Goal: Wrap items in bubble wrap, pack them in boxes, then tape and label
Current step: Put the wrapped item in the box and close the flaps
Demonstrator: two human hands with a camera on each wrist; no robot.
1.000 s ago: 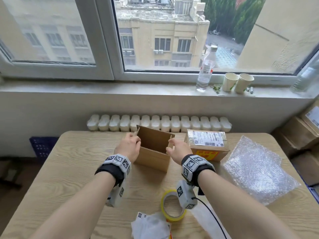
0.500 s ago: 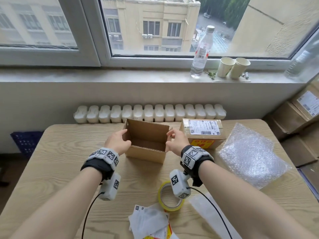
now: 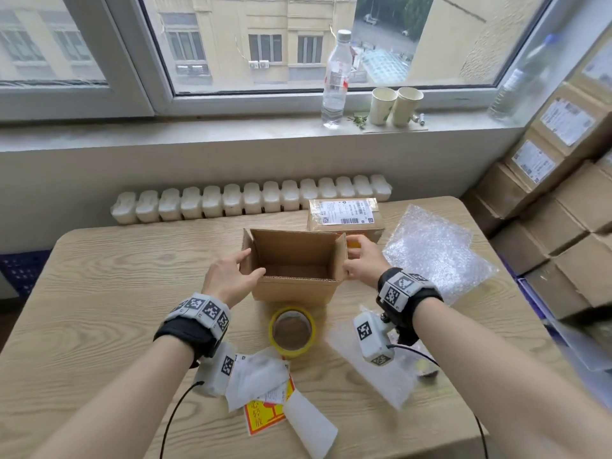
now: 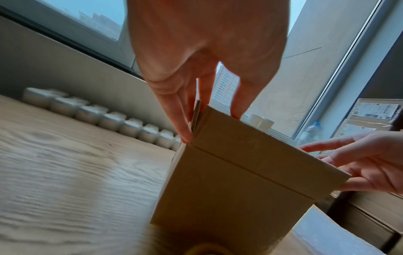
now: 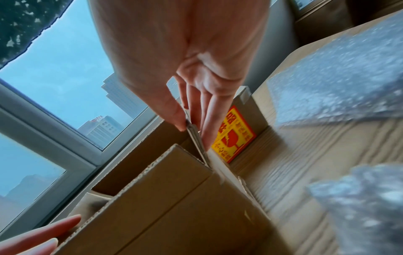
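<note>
An open brown cardboard box (image 3: 294, 286) stands on the wooden table (image 3: 116, 293) with its flaps up and nothing visible inside. My left hand (image 3: 253, 263) holds its left flap, fingers outside and thumb at the near corner; in the left wrist view the left hand (image 4: 211, 126) has the flap edge between its fingers. My right hand (image 3: 347, 258) pinches the right flap, and the right wrist view shows the right hand (image 5: 193, 133) with thumb and fingers on either side of the cardboard. A bubble wrap sheet (image 3: 433, 250) lies to the right.
A sealed, labelled box (image 3: 344, 217) sits just behind the open one. A yellow tape roll (image 3: 291, 331), paper labels (image 3: 261, 379), a fragile sticker (image 3: 265, 415) and a smaller bubble wrap piece (image 3: 374, 372) lie near me. Stacked cartons (image 3: 563, 210) line the right side.
The box has gone from tilted toward me to standing upright with its opening up. Both hands have stayed on its side flaps.
</note>
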